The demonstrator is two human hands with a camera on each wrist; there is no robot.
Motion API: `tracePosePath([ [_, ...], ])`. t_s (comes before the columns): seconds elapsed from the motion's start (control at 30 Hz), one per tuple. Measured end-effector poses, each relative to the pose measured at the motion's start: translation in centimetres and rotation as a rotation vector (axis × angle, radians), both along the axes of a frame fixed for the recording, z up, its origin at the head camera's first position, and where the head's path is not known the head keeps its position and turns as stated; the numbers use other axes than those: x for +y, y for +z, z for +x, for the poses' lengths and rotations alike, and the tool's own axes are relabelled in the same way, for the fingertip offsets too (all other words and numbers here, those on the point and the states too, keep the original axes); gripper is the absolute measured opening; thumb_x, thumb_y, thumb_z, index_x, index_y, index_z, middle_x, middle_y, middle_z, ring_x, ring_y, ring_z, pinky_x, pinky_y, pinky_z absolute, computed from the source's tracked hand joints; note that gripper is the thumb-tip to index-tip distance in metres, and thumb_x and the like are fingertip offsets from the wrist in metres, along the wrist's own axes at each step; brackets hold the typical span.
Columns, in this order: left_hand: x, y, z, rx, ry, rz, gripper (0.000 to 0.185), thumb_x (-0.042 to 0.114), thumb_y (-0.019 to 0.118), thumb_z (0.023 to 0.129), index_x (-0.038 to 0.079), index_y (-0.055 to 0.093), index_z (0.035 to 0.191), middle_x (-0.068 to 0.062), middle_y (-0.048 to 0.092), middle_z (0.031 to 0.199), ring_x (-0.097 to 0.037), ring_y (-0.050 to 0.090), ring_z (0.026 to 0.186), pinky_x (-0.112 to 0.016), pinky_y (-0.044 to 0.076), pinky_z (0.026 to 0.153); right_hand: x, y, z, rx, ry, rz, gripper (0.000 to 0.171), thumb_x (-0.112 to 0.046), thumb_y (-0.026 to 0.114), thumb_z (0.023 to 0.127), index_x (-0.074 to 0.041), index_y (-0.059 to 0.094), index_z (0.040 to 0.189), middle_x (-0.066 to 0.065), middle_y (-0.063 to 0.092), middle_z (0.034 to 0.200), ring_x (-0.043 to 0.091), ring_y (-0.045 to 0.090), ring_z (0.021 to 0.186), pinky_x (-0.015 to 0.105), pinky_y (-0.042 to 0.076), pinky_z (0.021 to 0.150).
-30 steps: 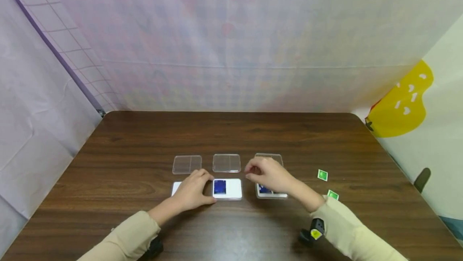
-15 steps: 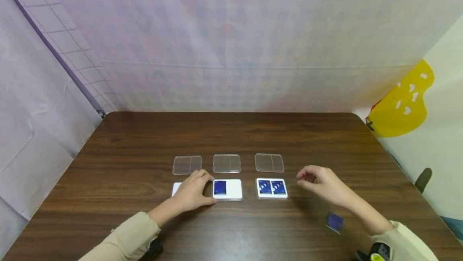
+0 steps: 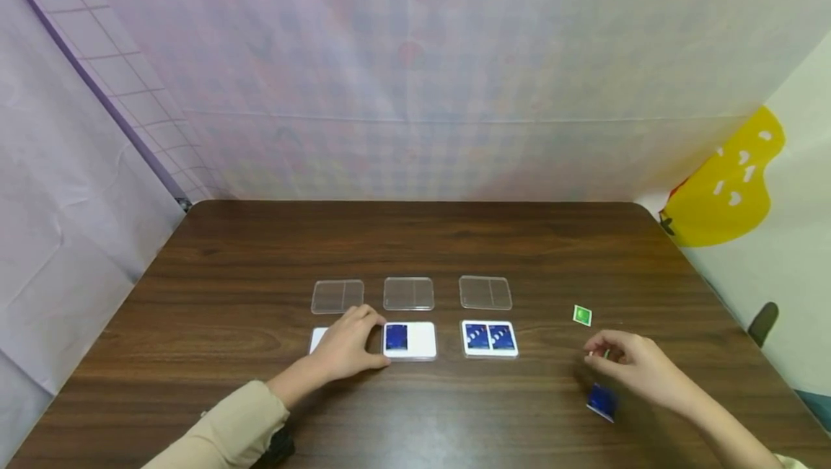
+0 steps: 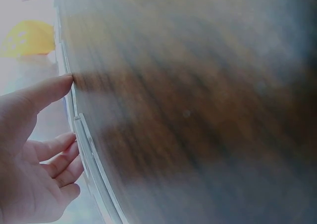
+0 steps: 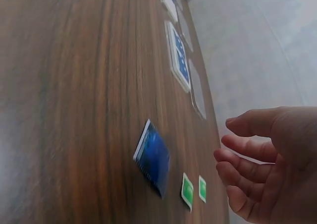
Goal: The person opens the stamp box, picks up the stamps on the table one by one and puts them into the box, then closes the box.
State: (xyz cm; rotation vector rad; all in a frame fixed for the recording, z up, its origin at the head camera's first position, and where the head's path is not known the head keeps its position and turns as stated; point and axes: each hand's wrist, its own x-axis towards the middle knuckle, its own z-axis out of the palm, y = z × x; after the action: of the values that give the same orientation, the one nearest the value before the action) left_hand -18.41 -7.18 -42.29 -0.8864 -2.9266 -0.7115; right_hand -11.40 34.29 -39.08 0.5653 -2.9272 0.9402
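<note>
My left hand (image 3: 350,340) lies over the left white tray (image 3: 316,339), thumb by the edge of the middle white tray (image 3: 420,340), which holds one blue card (image 3: 394,337). The right white tray (image 3: 490,339) holds two blue cards. My right hand (image 3: 625,362) hovers low over the table at the right with loosely curled fingers and holds nothing. A loose blue card (image 3: 601,402) lies just in front of it. In the right wrist view the hand (image 5: 262,169) is above two green cards (image 5: 187,190), beside the blue card (image 5: 153,157).
Three clear lids (image 3: 407,293) lie in a row behind the trays. One green card (image 3: 582,315) sits to the right of the right tray. Cloth walls close in the dark wooden table (image 3: 415,238) at the back and sides.
My right hand left the right tray, which now shows two blue cards, and moved right and nearer, down beside the loose blue card. The left hand stayed put.
</note>
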Motion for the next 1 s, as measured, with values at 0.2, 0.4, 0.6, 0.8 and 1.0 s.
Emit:
tracePosePath([
  [0.2,0.0,0.0,0.0,-0.004,-0.002,-0.001,0.055,0.033,0.079,0.065,0.001,0.061,0.106,-0.006,0.056,0.101,-0.024,0.052,0.096,-0.038,0.046,0.084,1.2,-0.7,1.1,0.049,-0.047,0.013,0.007,-0.006,0.067,0.079,-0.007,0.063,0.084,-0.012,0.060,0.074,-0.004,0.050,0.065,0.020,0.045,0.053],
  [0.4,0.0,0.0,0.0,-0.007,-0.005,-0.002,0.056,0.033,0.079,0.065,0.001,0.061,0.107,-0.006,0.056,0.102,-0.024,0.052,0.096,-0.038,0.046,0.084,1.8,-1.1,2.1,0.033,-0.086,0.019,0.010,-0.008,0.068,0.077,-0.007,0.063,0.086,-0.015,0.059,0.074,-0.004,0.051,0.064,0.020,0.045,0.053],
  [0.6,0.0,0.1,0.1,-0.010,-0.002,0.003,0.056,0.033,0.079,0.064,0.001,0.061,0.107,-0.007,0.056,0.102,-0.024,0.052,0.096,-0.038,0.046,0.083,2.0,-1.3,2.7,0.069,-0.148,0.017,0.014,-0.008,0.072,0.073,-0.007,0.064,0.085,-0.014,0.060,0.072,-0.005,0.052,0.063,0.020,0.045,0.052],
  [0.8,0.0,0.1,0.0,-0.018,0.007,0.005,0.056,0.033,0.079,0.064,0.001,0.060,0.107,-0.007,0.056,0.102,-0.024,0.052,0.095,-0.038,0.046,0.082,2.1,-1.4,3.2,0.020,-0.178,0.055,0.020,-0.011,0.073,0.072,-0.005,0.064,0.089,-0.003,0.063,0.075,-0.005,0.050,0.064,0.020,0.044,0.053],
  [1.0,0.0,0.1,0.0,-0.017,0.005,0.004,0.056,0.033,0.079,0.064,0.001,0.061,0.107,-0.007,0.056,0.102,-0.023,0.052,0.095,-0.038,0.046,0.083,1.9,-2.1,3.7,-0.016,-0.159,0.082,0.026,-0.012,0.076,0.069,-0.002,0.064,0.090,0.004,0.064,0.081,-0.004,0.048,0.062,0.019,0.043,0.051],
])
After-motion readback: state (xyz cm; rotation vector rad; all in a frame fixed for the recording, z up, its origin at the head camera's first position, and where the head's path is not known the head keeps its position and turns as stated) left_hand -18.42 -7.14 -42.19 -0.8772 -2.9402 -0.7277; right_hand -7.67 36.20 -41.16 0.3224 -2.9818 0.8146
